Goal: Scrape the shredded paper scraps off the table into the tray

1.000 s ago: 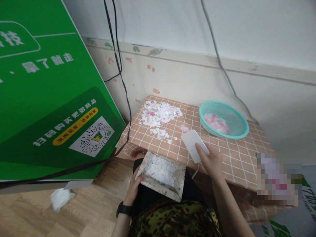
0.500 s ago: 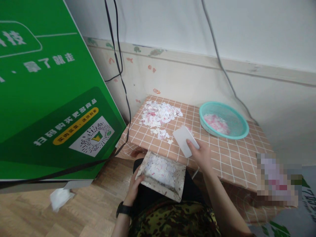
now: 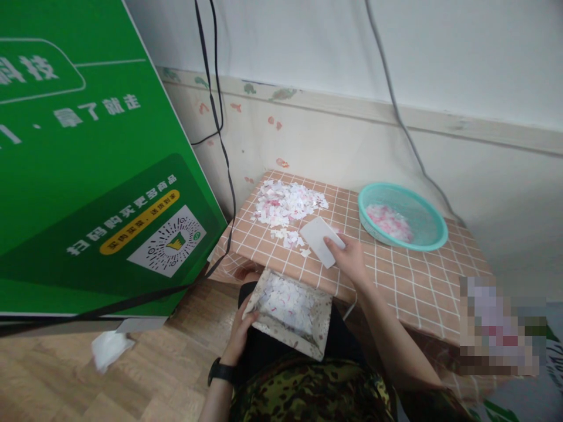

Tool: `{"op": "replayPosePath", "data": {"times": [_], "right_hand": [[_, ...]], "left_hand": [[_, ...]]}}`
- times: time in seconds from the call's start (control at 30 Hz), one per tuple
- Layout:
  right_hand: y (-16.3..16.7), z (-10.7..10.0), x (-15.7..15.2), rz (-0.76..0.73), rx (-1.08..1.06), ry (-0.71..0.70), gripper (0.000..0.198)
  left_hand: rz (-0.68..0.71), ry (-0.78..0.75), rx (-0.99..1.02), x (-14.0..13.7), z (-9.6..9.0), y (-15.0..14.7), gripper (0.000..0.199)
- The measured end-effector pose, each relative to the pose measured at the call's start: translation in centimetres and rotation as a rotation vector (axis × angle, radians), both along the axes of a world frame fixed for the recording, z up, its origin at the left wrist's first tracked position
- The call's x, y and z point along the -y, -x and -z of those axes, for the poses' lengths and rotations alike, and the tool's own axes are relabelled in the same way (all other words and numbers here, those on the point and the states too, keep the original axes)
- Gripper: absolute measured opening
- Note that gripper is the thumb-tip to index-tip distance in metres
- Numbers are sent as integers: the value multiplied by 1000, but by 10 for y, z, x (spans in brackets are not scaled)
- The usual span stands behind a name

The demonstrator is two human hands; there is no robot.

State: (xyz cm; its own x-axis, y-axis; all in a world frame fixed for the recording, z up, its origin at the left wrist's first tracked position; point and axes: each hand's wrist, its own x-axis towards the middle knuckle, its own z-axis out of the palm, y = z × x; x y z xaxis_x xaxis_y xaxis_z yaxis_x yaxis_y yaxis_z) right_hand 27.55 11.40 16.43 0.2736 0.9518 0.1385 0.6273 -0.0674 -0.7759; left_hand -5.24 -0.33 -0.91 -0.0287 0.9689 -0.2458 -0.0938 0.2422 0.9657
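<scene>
My left hand (image 3: 241, 326) grips the left edge of a speckled square tray (image 3: 322, 328) over my lap, just below the table edge. Small white paper scraps (image 3: 285, 302) with some pink bits lie in it. In my right hand (image 3: 350, 255) is a flat white rectangular card (image 3: 321, 241), held by its right end with the thumb on top. The card is above the table, close to the near right side of a pile of white and pink paper scraps (image 3: 285, 202). Its far edge is near some loose scraps.
A turquoise plastic basket (image 3: 424, 243) with pink and white scraps stands at the right on the checked tablecloth (image 3: 422, 287). A green printed panel (image 3: 101, 140) rises at the left. Black cables (image 3: 224, 152) hang beside it. A white crumpled bag (image 3: 109, 350) lies on the floor.
My right hand has moved the card left and slightly away from me, nearer the loose scraps. My left hand and the tray have stayed in place. The view has shifted slightly.
</scene>
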Motion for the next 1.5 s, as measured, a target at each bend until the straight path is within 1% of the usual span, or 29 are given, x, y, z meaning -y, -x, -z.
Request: {"op": "replayPosePath", "data": {"times": [0.17, 0.33, 0.4, 0.53, 0.63, 0.73, 0.93, 1.07, 1.13, 1.27, 1.33, 1.5], "right_hand": [[-9, 1, 8, 90, 31, -23, 57], [-1, 1, 9, 30, 11, -24, 58], [-1, 3, 8, 34, 20, -24, 59], [-13, 6, 9, 139, 59, -25, 62], [-22, 2, 18, 184, 87, -30, 61], [-23, -3, 33, 147, 34, -17, 58], [-8, -8, 58, 94, -54, 7, 52], [-4, -7, 62, -2, -31, 44, 49], [-7, -6, 62, 13, -1, 53, 49], [-14, -8, 63, 100, 13, 26, 53], [-14, -10, 64, 100, 2, 14, 53], [-4, -10, 67, -22, -21, 11, 49]], "left_hand": [[6, 2, -6, 0, -1, 0, 62], [-3, -2, -2, 0, 4, 0, 62], [-8, 9, -3, 1, 5, 0, 63], [-17, 23, 4, 2, 3, -1, 65], [-11, 10, 1, 1, -1, -1, 61], [12, -14, -1, 0, -4, -2, 57], [22, -28, 6, -1, -4, -1, 56], [25, -20, 11, -1, -5, -2, 57], [24, -10, 13, -1, -5, -2, 58], [19, -13, 10, 1, -4, -2, 57], [25, -14, 17, 2, -3, -2, 56], [29, -19, 27, 1, -5, -3, 57]]}}
